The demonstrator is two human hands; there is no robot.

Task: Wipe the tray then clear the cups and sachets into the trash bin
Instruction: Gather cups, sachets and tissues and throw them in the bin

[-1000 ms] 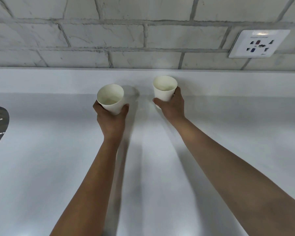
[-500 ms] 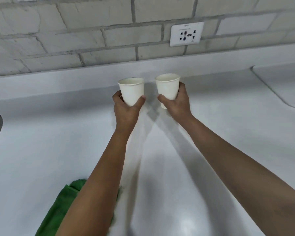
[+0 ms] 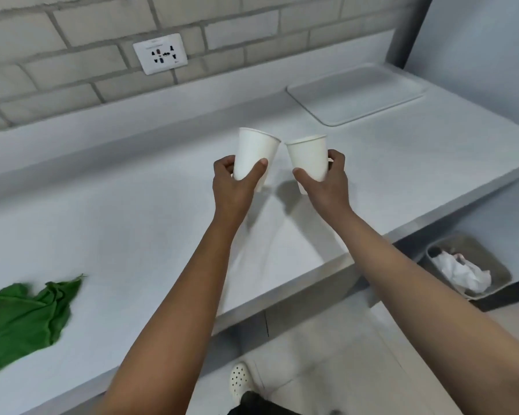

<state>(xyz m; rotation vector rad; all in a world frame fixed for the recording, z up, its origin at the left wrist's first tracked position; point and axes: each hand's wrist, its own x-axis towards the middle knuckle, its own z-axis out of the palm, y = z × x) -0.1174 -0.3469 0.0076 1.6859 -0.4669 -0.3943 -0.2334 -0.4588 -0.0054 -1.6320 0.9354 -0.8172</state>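
Cups, unmarked white, in hands

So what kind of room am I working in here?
Probably a pantry or tea counter in an office or similar building: a long white countertop against a brick wall with a wall socket, a serving tray at the far end, and a trash bin on the floor beside the counter.

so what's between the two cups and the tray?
Head view: only bare countertop lies between the cups and the tray.
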